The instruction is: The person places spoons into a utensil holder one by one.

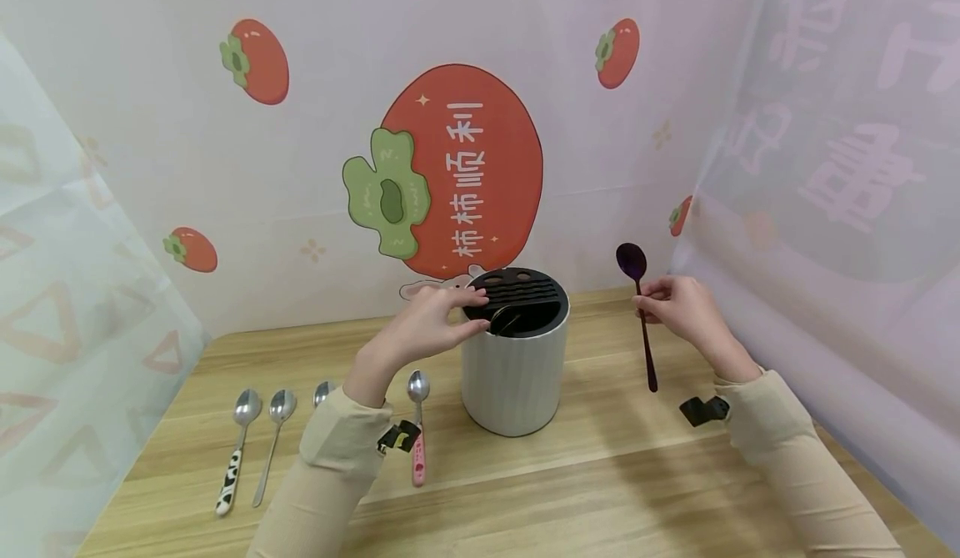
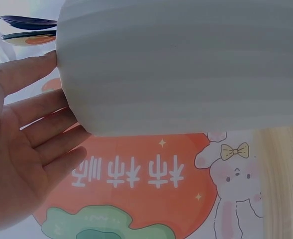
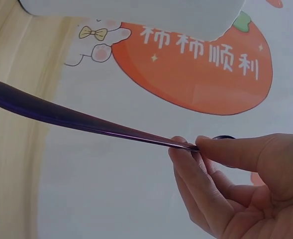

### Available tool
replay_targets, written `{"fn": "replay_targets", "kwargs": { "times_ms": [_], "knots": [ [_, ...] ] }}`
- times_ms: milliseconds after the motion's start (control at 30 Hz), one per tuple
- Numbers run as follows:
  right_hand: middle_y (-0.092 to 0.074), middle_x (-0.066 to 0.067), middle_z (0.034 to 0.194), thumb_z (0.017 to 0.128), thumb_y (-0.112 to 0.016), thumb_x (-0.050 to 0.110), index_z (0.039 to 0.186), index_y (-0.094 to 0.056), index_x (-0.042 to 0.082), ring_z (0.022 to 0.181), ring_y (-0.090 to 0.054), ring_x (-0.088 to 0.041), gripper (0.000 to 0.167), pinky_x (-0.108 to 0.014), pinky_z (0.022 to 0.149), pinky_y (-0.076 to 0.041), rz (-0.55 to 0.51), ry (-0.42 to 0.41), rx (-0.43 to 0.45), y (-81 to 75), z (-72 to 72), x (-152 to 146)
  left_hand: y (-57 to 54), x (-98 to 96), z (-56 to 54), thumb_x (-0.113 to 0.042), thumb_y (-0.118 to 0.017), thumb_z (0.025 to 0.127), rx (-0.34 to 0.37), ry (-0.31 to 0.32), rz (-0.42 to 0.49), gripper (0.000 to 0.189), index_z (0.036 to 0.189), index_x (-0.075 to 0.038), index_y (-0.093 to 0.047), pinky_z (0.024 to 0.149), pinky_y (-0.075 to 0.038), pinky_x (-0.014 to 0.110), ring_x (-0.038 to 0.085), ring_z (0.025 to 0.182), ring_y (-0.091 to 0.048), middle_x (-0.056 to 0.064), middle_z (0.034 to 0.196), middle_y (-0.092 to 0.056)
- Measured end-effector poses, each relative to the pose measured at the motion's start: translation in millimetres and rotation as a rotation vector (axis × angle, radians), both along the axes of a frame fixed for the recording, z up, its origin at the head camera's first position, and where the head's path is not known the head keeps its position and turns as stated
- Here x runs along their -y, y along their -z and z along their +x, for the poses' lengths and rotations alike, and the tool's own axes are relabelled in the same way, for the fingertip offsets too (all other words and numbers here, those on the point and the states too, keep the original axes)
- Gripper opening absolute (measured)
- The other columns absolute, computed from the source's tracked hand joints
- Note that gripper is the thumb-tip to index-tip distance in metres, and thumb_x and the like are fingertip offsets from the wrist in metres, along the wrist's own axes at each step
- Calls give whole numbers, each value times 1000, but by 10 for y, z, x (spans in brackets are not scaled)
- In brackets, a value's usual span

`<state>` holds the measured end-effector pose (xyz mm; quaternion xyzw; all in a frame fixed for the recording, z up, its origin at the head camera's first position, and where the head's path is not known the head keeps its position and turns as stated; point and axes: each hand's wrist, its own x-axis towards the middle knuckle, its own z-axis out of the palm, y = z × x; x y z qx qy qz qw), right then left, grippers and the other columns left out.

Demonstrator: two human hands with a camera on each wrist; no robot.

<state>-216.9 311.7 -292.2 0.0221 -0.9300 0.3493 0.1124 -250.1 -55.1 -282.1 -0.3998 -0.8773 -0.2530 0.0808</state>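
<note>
My right hand pinches a dark purple spoon between thumb and fingers partway along its handle. The spoon is held bowl up, its handle end pointing down, to the right of a white ribbed utensil holder with a black slotted lid. At the holder's top left rim, my left hand touches with thumb and fingers extended. Between that thumb and fingers, a dark spoon bowl shows in the lid's large opening. In the left wrist view, two spoon bowls stick out past the rim.
Left of the holder lie a spoon with a cow-pattern handle, a slim silver spoon and a pink-handled spoon. Another spoon is mostly hidden by the left sleeve. A printed cloth hangs behind the wooden table.
</note>
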Motion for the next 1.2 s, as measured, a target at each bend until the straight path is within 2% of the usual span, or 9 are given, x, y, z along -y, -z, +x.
{"fn": "replay_targets", "kwargs": {
  "times_ms": [233,400,667,900,1067,1200],
  "knots": [
    [-72,-18,89,92,-63,22,99,-64,-4,77,-71,-27,27,-32,68,-56,27,6,-53,-74,33,81,-16,-5,10,-33,-66,88,-3,-3,-9,40,121,-10,-66,74,-44,27,11,68,-54,3,130,-61],
    [-72,-18,90,90,-65,24,99,-65,-3,77,-71,-26,28,-26,65,-56,33,2,-79,-145,78,170,-7,-7,2,-33,-66,88,-13,1,-1,39,120,-10,-66,74,-44,27,8,68,-53,3,130,-61],
    [-72,-18,91,89,-66,19,98,-65,-2,71,-69,-8,23,-29,68,-56,18,-6,-115,-227,105,310,2,-4,-3,-33,-66,88,-3,-3,-1,39,121,-11,-66,75,-46,27,10,75,-58,2,130,-61],
    [-72,-18,89,89,-66,14,97,-65,-2,78,-71,-26,18,-24,65,-56,-1,-30,-160,-292,105,435,0,-6,-10,-34,-66,88,-2,-5,-4,40,121,-11,-65,76,-46,27,11,77,-59,2,130,-61],
    [-72,-16,88,89,-66,15,95,-65,0,73,-70,-16,17,-24,66,-56,-7,-41,-183,-334,96,500,-2,-5,-7,-33,-66,88,1,-1,-2,40,122,-11,-65,77,-46,27,10,79,-59,2,130,-60],
    [-73,-15,88,89,-66,17,95,-66,0,73,-70,-15,18,-18,64,-53,-21,-46,-196,-363,93,527,-1,-5,-9,-33,-67,88,4,2,1,40,121,-11,-65,75,-46,27,9,73,-58,2,130,-61]
  ]
}}
